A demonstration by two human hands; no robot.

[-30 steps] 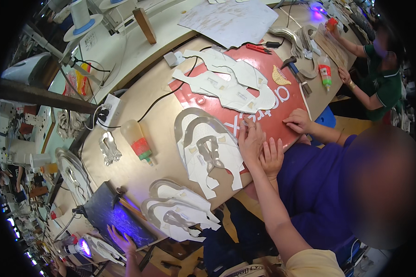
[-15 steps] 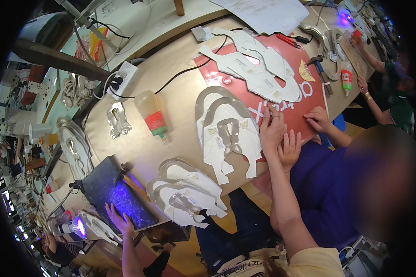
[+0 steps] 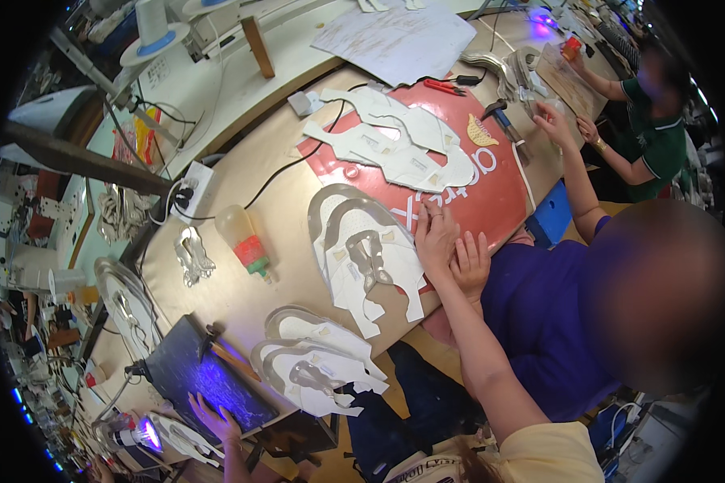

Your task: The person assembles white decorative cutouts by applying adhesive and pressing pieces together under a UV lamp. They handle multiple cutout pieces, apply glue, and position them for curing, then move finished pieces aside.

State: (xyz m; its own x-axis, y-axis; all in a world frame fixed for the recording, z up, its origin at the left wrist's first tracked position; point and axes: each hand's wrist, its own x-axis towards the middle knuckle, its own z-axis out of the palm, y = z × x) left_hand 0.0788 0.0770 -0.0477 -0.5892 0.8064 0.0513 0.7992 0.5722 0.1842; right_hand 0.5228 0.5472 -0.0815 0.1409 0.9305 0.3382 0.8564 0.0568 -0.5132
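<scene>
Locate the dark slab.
In the head view, the dark slab lies at lower left, between the glowing lamp and some white pieces, with the left hand at its lower edge.

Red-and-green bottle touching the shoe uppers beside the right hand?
Apart. The head view shows a strip of tan tabletop between the bottle and the uppers.

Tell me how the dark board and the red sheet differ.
Colour: the dark board is blackish with a purple glow; the red sheet bears white lettering.
Size: the red sheet looks larger than the dark board.
Cover: white cut pieces lie on the red sheet; the left hand overlaps the dark board.
Shared: both are partly covered.
</scene>
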